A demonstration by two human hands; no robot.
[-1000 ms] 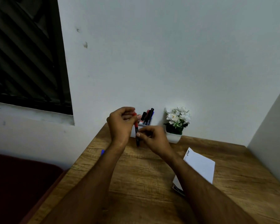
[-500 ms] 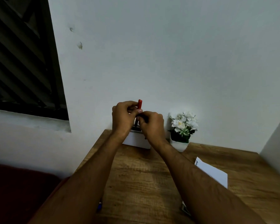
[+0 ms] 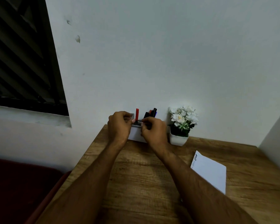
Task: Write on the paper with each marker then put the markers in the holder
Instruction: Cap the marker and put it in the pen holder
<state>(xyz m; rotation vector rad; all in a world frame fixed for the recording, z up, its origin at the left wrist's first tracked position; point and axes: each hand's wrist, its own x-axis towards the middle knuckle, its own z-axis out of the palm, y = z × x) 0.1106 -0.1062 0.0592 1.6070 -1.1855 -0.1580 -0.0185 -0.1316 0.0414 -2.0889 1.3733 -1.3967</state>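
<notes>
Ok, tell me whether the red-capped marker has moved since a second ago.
Yes. The red-capped marker has gone down into the white holder, left of the flower pot.

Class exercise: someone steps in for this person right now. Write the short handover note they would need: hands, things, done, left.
Left hand: fingers curled at the holder's rim beside the red-capped marker; actual grip unclear.
Right hand: fingers curled at the white holder, grip also unclear.
Red-capped marker stands upright in the holder; other markers stand in its right part.
Paper lies on the table to the right, with writing at its top edge.
Left: let go; no loose marker shows.
</notes>
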